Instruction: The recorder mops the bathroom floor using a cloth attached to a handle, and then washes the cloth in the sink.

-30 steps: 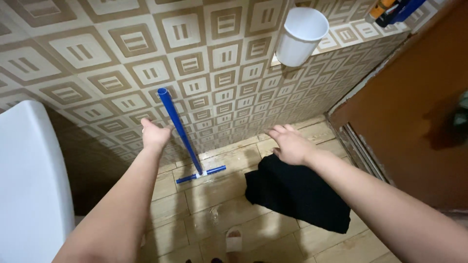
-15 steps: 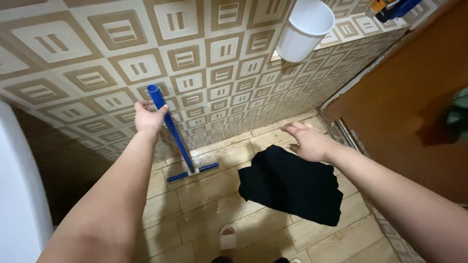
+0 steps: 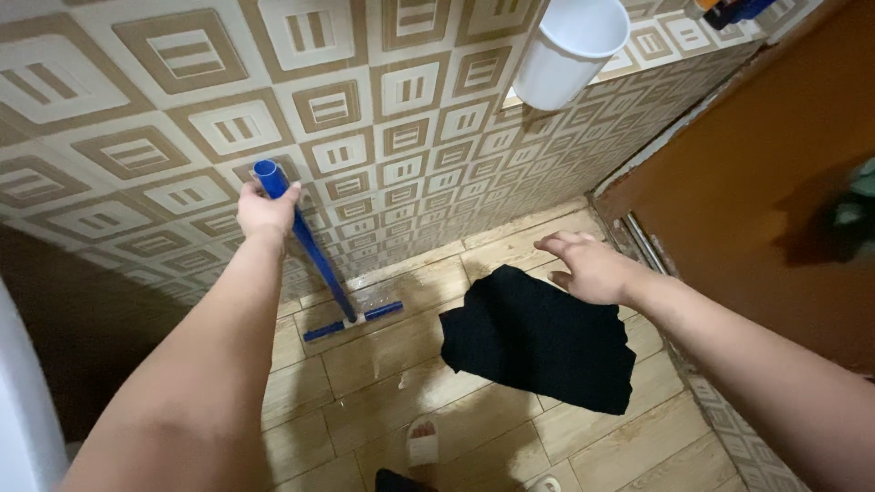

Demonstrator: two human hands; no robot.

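The left hand, open a second ago, now grips the blue squeegee by its handle top. The right hand hovers spread and empty over the black cloth.

The left hand covers part of the blue squeegee handle. The top edge crops the white bucket; the bottom edge crops a slipper. Far right, a greenish thing is blurred.

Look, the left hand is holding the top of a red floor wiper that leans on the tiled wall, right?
Not quite: the floor wiper is blue, not red. The head view shows the left hand gripping the top of its blue handle, with the blue blade down on the floor by the tiled wall. The rest is right.
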